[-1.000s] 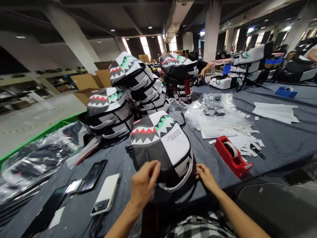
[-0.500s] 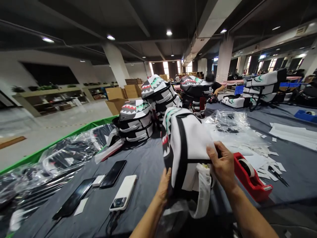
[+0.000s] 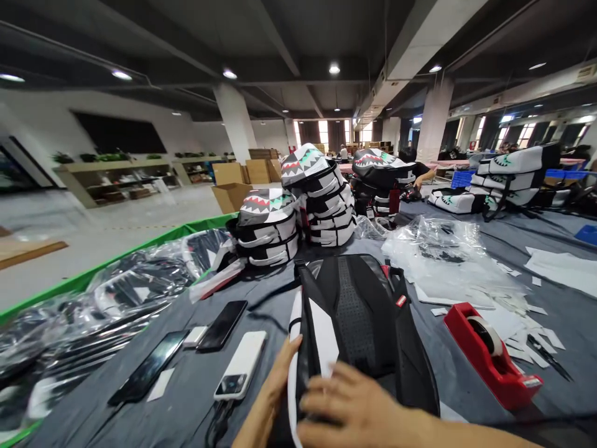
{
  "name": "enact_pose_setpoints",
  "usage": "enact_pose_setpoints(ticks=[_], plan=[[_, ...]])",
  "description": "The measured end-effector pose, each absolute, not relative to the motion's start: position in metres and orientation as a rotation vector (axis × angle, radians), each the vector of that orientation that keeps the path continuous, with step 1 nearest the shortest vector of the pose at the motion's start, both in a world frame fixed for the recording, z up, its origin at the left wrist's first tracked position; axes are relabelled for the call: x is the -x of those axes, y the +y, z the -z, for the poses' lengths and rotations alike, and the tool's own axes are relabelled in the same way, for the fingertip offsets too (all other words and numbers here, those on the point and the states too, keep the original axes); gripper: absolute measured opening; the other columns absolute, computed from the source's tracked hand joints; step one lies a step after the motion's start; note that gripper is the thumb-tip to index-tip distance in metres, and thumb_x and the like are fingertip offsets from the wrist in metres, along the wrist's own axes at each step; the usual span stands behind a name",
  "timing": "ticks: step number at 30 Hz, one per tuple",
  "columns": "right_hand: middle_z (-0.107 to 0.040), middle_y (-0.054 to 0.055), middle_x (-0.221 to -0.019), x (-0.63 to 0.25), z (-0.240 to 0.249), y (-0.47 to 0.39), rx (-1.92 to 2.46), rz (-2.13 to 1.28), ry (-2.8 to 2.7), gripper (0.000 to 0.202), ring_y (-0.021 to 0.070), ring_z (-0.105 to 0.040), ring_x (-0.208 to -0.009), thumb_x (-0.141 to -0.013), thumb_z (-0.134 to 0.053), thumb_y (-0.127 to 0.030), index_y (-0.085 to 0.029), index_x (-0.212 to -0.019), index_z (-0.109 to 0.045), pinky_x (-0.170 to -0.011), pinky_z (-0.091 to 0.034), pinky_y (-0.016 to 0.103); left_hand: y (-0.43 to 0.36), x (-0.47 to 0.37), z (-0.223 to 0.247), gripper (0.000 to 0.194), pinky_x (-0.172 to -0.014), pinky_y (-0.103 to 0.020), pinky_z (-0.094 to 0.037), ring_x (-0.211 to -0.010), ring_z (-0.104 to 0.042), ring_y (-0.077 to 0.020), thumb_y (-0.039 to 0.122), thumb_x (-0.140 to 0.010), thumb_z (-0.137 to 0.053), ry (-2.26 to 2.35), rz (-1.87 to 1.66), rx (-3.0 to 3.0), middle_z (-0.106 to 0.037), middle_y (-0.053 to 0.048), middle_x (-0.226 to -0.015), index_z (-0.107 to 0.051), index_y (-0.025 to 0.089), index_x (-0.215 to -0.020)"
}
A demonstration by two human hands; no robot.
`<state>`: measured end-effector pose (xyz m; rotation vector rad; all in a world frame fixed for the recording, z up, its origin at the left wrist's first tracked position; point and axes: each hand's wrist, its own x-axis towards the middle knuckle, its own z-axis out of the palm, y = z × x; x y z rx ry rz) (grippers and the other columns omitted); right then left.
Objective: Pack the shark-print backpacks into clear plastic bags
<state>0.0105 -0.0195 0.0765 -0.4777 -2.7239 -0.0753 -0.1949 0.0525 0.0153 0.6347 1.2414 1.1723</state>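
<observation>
A black and white backpack [image 3: 359, 311] lies on the table in front of me, its padded back panel and shoulder straps facing up. My left hand [image 3: 278, 367] grips the pack's white left edge, with most of its fingers hidden by the side. Over the pack's lower left part, my right hand [image 3: 349, 398] is spread flat and a little blurred; it holds nothing. Whether its palm touches the fabric is hard to tell. To the right stands a red tape dispenser [image 3: 494, 354] with a roll in it.
Stacked shark-mouth backpacks [image 3: 321, 193] stand at the back. Phones [image 3: 149, 367] and a white power bank [image 3: 241, 364] lie left. Plastic-wrapped goods [image 3: 125, 286] fill a green-edged area. Plastic bags [image 3: 443, 249], paper slips and black snips [image 3: 550, 358] are right. A person [image 3: 420, 171] sits beyond.
The backpack has gone from standing, with its white side showing, to lying back panel up. My right hand has let go of its top and moved down and left over it.
</observation>
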Motion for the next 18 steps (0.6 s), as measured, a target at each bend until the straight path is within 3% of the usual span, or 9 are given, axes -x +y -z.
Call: enact_pose_setpoints(ticks=[3, 6, 8, 10, 12, 15, 18], plan=[[-0.041, 0.013, -0.160, -0.056, -0.100, -0.005, 0.814, -0.196, -2.744, 0.077, 0.0332, -0.034, -0.148, -0.093, -0.052, -0.070, -0.029, -0.157, -0.036, -0.120, -0.029, 0.055, 0.076, 0.202, -0.027, 0.038, -0.110, -0.046, -0.045, -0.130, -0.058, -0.0321, 0.039, -0.078, -0.065, 1.641, -1.331, -1.266, -0.071, -0.012, -0.124, -0.069, 0.019, -0.109], [-0.030, 0.014, -0.165, -0.060, -0.081, 0.006, 0.885, -0.343, -2.802, 0.082, 0.0337, -0.033, -0.150, -0.094, -0.049, -0.071, -0.031, -0.161, -0.024, -0.121, -0.029, 0.054, 0.117, 0.190, -0.061, 0.047, -0.110, -0.044, -0.043, -0.124, -0.061, -0.0288, 0.046, -0.090, -0.050, 1.801, -1.273, -1.542, -0.069, -0.014, -0.126, -0.060, 0.016, -0.125], [-0.028, 0.016, -0.165, -0.047, -0.058, 0.008, 0.896, -0.248, -2.801, 0.086, 0.0360, -0.036, -0.148, -0.093, -0.052, -0.071, -0.029, -0.162, -0.023, -0.119, -0.033, 0.055, 0.152, 0.175, -0.087, 0.056, -0.105, -0.044, -0.046, -0.124, -0.061, -0.0321, 0.050, -0.088, -0.058, 1.908, -1.138, -1.494, -0.067, -0.020, -0.128, -0.054, 0.012, -0.129], [-0.038, 0.017, -0.161, -0.032, -0.044, 0.010, 0.858, -0.085, -2.814, 0.081, 0.0373, -0.046, -0.140, -0.094, -0.054, -0.067, -0.026, -0.160, -0.030, -0.112, -0.042, 0.052, 0.188, 0.163, -0.108, 0.066, -0.103, -0.049, -0.045, -0.129, -0.057, -0.0404, 0.048, -0.077, -0.074, 1.987, -1.090, -1.415, -0.062, -0.028, -0.132, -0.054, 0.009, -0.127], [-0.053, 0.015, -0.150, -0.023, -0.050, 0.014, 0.796, 0.005, -2.865, 0.072, 0.0350, -0.061, -0.122, -0.094, -0.056, -0.065, -0.025, -0.152, -0.044, -0.100, -0.050, 0.047, 0.217, 0.160, -0.123, 0.061, -0.100, -0.052, -0.045, -0.129, -0.055, -0.0466, 0.040, -0.067, -0.082, 2.016, -1.078, -1.342, -0.063, -0.031, -0.128, -0.059, 0.010, -0.115], [-0.073, 0.010, -0.120, -0.021, -0.089, 0.040, 0.985, -0.013, -2.846, 0.049, 0.0270, -0.072, -0.093, -0.093, -0.060, -0.060, -0.024, -0.127, -0.063, -0.086, -0.053, 0.040, 0.241, 0.178, -0.138, 0.041, -0.097, -0.047, -0.046, -0.131, -0.053, -0.0450, 0.030, -0.061, -0.084, 1.963, -1.115, -1.264, -0.068, -0.024, -0.121, -0.063, 0.017, -0.095], [-0.075, 0.008, -0.102, -0.020, -0.128, 0.093, 1.265, -0.058, -2.685, 0.023, 0.0239, -0.072, -0.093, -0.099, -0.059, -0.038, -0.021, -0.111, -0.069, -0.083, -0.052, 0.034, 0.240, 0.214, -0.148, 0.031, -0.086, -0.038, -0.050, -0.122, -0.060, -0.0388, 0.027, -0.060, -0.083, 1.821, -1.162, -1.176, -0.072, -0.015, -0.106, -0.062, 0.019, -0.081]])
